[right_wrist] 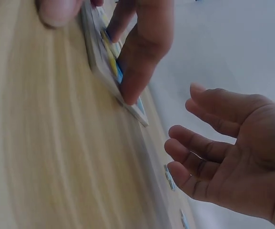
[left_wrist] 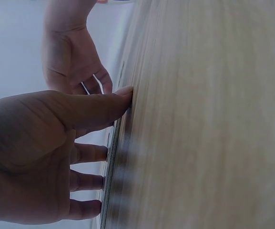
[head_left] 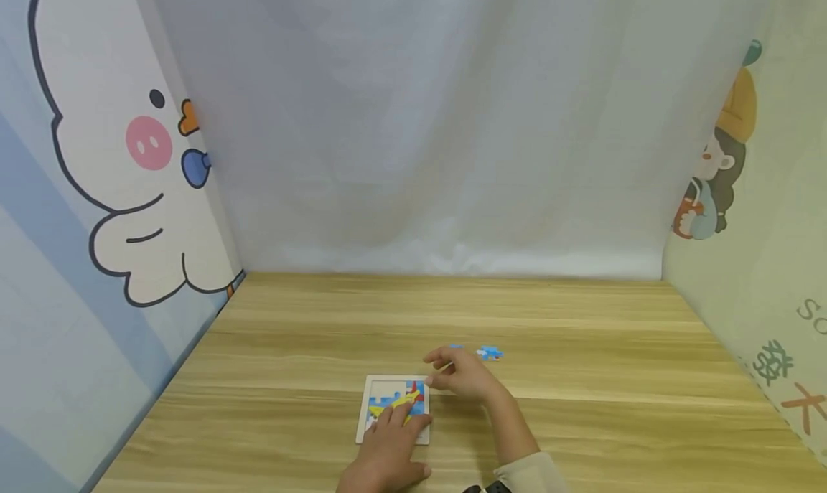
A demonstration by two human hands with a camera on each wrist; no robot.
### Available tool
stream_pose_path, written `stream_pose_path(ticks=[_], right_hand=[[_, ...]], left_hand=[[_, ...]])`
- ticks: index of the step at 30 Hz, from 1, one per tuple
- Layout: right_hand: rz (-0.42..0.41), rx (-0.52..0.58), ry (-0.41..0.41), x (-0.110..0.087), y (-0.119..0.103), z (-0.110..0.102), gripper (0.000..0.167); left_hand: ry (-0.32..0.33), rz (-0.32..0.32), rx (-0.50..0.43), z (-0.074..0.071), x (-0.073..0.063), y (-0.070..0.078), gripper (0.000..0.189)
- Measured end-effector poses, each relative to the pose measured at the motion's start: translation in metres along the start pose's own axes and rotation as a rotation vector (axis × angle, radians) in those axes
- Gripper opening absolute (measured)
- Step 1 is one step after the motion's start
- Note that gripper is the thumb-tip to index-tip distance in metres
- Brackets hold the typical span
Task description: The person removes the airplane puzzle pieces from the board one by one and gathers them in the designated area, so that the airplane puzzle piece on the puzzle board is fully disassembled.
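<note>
Head view: a square jigsaw tray [head_left: 395, 377] with a pale rim lies on the near middle of the wood-grained table [head_left: 291, 349], partly filled with blue, yellow, red and white fitted pieces [head_left: 382, 402]; its far left part shows bare backing. The left hand [head_left: 390, 443] rests over the near part of the tray, its fingers extended and spread. The right hand [head_left: 468, 374] hangs by the tray's far right corner, fingers loosely bent. Farther off to the right lie a blue-and-white loose piece [head_left: 491, 353] and a second loose piece [head_left: 456, 346], the latter partly hidden by the right hand. A pale grey curtain [head_left: 420, 134] closes the far side, between two cartoon-printed panels, left panel [head_left: 64, 349] and right panel [head_left: 730, 285].

Left wrist view: the tray appears almost edge-on, the left hand's straight fingers reaching over it; the right hand stands beyond.

Right wrist view: the right hand is raised clear of the table, palm visible, fingers relaxed and slightly curved, gripping nothing. The left hand's fingertips [right_wrist: 130, 93] meet the tray; both loose pieces lie beyond, edge-on.
</note>
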State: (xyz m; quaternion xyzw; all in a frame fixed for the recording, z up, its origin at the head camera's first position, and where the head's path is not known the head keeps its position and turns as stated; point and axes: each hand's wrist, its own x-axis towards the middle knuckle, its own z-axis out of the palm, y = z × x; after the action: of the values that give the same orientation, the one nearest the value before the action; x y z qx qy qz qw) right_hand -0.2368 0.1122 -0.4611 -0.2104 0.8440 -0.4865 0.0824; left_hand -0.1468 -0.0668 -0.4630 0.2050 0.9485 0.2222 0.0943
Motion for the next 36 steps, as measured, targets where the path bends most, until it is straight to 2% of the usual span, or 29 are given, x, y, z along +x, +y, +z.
stream_pose_path(ticks=[4,12,16,23,36], right_hand=[[-0.009,0.022,-0.036,0.002,0.002,0.005,0.032],[0.024,-0.029,-0.063,0.008,0.006,0.014,0.028],[0.010,-0.069,-0.078,0.011,0.006,0.019,0.027],[0.015,-0.118,-0.074,0.015,0.003,0.023,0.022],[0.016,-0.139,-0.075,0.016,0.003,0.025,0.021]], left_hand=[[-0.006,0.000,-0.006,0.000,0.000,-0.001,0.062],[0.001,0.017,0.011,0.000,0.001,0.000,0.063],[0.000,0.017,0.024,0.000,0.000,0.000,0.063],[-0.015,0.006,0.019,0.000,0.002,-0.001,0.064],[0.019,0.025,0.026,0.001,0.001,0.000,0.063]])
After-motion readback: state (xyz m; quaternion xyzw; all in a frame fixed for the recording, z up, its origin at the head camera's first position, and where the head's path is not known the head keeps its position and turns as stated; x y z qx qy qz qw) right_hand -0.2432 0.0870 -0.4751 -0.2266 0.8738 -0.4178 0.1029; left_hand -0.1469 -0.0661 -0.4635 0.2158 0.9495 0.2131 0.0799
